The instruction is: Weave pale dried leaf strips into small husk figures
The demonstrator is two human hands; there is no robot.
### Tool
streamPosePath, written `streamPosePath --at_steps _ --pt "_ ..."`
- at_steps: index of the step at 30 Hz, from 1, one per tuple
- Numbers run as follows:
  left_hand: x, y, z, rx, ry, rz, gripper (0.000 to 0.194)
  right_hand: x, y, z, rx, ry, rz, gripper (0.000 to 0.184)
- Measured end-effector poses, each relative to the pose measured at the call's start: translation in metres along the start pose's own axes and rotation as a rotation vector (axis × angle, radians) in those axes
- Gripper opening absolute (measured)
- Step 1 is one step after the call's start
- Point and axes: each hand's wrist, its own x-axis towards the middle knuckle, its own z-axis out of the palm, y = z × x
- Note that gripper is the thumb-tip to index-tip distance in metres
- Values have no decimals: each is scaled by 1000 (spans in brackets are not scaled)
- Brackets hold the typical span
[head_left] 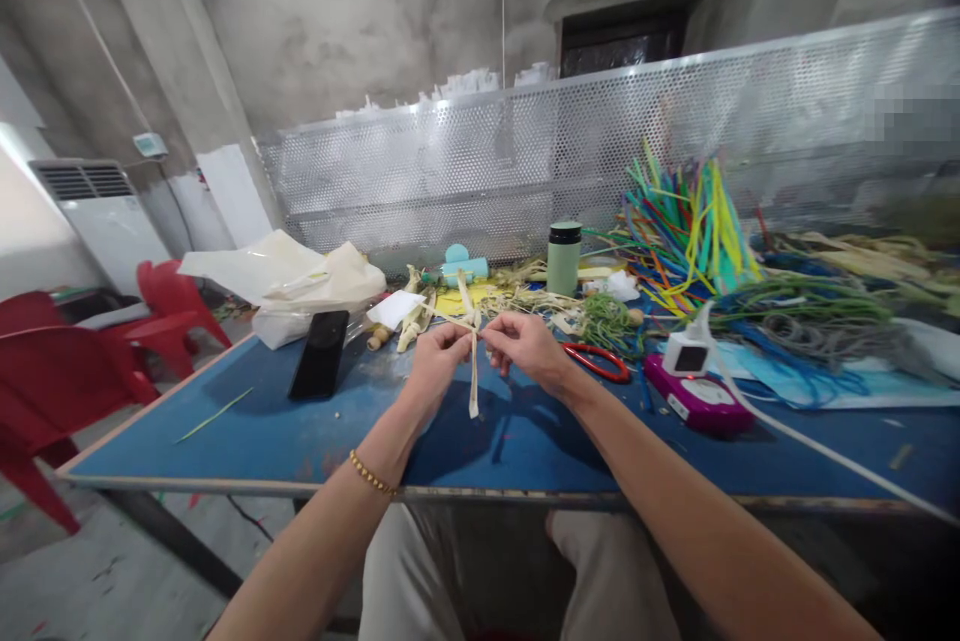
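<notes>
Between my two hands, above the blue table [247,451], is a pale strip of dried plant fibre [473,376], crossed or knotted where the fingertips meet. One end hangs straight down and another points up. My left hand [441,353], below a beaded bracelet [373,473], pinches the strip from the left. From the other side my right hand [525,349] pinches it too, its fingers curled. Exactly how the strands cross is hidden by the fingers. Red-handled scissors [598,362] lie just right of my right hand.
A black phone [320,356] leans at left near white sheets [300,276]. Behind stand a green bottle [563,261] and a bundle of coloured strips [694,231]. At right sits a magenta power strip [697,398] with a white cable. A perforated metal panel [420,161] closes the back.
</notes>
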Motion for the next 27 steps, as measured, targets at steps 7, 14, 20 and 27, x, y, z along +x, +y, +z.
streamPosePath --at_steps 7,14,20,27 --pt "-1 -8 -1 54 -29 -1 22 1 6 -2 -33 -37 -40 20" --pt "-1 -7 2 -118 -18 -91 23 6 14 -3 -114 -41 -80 17" --pt "-1 -4 4 -235 16 -136 27 7 14 -3 -170 -24 -86 17" --pt "0 0 2 -348 -56 -203 33 6 13 -3 -119 -53 -84 17"
